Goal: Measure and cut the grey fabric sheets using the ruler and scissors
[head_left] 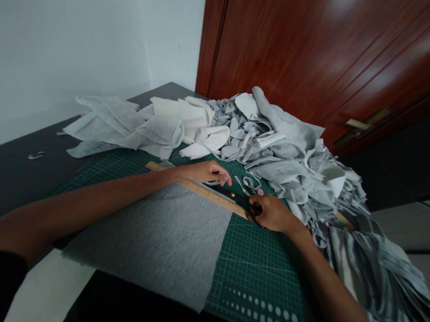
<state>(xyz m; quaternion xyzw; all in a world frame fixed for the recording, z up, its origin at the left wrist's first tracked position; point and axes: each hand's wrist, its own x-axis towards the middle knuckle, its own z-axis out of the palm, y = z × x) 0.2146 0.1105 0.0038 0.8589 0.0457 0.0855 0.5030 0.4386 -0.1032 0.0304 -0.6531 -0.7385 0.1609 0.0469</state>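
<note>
A piece of grey felt-like fabric (159,235) lies flat on a green cutting mat (255,265), with a wooden ruler (213,195) across its far edge. My right hand (272,213) grips the black handles of a pair of scissors (234,195), whose blades point left along the ruler. Just beyond the blades is my left hand (214,173), its fingers curled in on a thin grey fabric strip (216,182); its forearm crosses over the ruler. Part of the blades is hidden by the left hand. A curled offcut (252,183) rests between the hands and the fabric heap.
A large heap of grey fabric scraps (285,146) covers the back right of the table. Paler cloth pieces (126,126) lie at the back left. Folded striped-looking fabric (379,273) is at the right. A wooden door (298,54) and white wall (80,41) stand behind.
</note>
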